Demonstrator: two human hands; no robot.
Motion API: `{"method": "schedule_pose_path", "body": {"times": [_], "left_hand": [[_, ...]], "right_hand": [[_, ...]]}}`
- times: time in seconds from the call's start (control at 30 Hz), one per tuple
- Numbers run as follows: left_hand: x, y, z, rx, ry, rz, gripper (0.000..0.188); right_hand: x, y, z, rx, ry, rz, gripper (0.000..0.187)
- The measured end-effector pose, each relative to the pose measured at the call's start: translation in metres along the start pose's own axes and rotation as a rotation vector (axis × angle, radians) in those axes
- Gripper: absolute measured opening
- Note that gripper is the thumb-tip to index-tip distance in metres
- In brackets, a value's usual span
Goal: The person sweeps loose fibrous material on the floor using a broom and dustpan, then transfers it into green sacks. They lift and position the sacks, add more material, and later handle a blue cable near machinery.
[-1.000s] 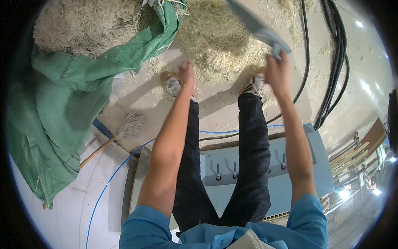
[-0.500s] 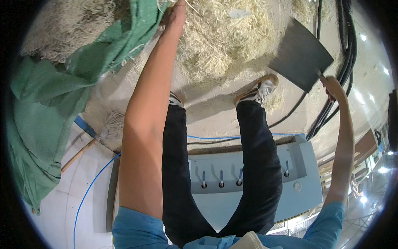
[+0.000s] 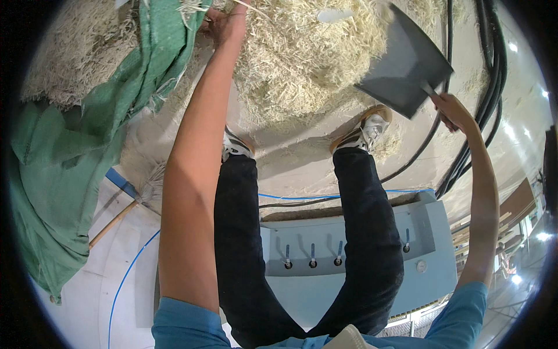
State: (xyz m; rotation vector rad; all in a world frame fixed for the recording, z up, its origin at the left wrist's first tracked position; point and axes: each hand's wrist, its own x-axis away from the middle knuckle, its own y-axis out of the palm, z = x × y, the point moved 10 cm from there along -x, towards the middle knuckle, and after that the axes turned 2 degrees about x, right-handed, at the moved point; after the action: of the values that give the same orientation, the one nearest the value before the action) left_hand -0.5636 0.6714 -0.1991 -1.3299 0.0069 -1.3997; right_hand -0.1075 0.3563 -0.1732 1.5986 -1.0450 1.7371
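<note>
My right hand point(image 3: 454, 112) is closed round the short handle of a flat dark grey dustpan point(image 3: 407, 64). The pan's far left edge sits against a heap of pale wood shavings point(image 3: 302, 64) on the floor. At the top of the view my left hand point(image 3: 225, 24) reaches down between this heap and the opening of a large green woven sack point(image 3: 125, 81). Its fingers are partly hidden, so their grip does not show. Greyish shavings point(image 3: 81, 52) fill the mouth of the sack.
Black hoses point(image 3: 491, 75) run along the right. A blue-grey panel with several blue-handled valves point(image 3: 313, 256) lies below my legs. A broom point(image 3: 113, 224) rests at the left beside a thin blue hose point(image 3: 125, 276). A white scrap point(image 3: 335, 15) lies on the heap.
The dustpan has shifted left and slightly up, further against the shavings, with my right hand on it. My left hand has moved a little left and down. The sack's edge has shifted left.
</note>
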Motion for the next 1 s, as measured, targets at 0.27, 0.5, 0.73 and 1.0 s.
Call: {"method": "schedule_pose_path", "body": {"times": [0.27,0.5,0.73,1.0], "left_hand": [[-0.015,0.019,0.049,-0.05,0.272,0.031,0.108],[0.005,0.049,0.014,-0.122,0.213,-0.089,0.102],[0.176,0.054,0.072,0.032,0.322,-0.242,0.099],[0.224,-0.172,0.17,0.223,0.614,0.007,0.085]], "right_hand": [[-0.068,0.096,-0.224,-0.096,-0.249,-0.102,0.054],[-0.045,0.115,-0.252,-0.094,-0.395,-0.046,0.048],[0.155,0.054,-0.148,-0.168,-0.093,0.108,0.04],[0.337,-0.016,-0.287,-0.009,-0.249,0.274,0.033]]}}
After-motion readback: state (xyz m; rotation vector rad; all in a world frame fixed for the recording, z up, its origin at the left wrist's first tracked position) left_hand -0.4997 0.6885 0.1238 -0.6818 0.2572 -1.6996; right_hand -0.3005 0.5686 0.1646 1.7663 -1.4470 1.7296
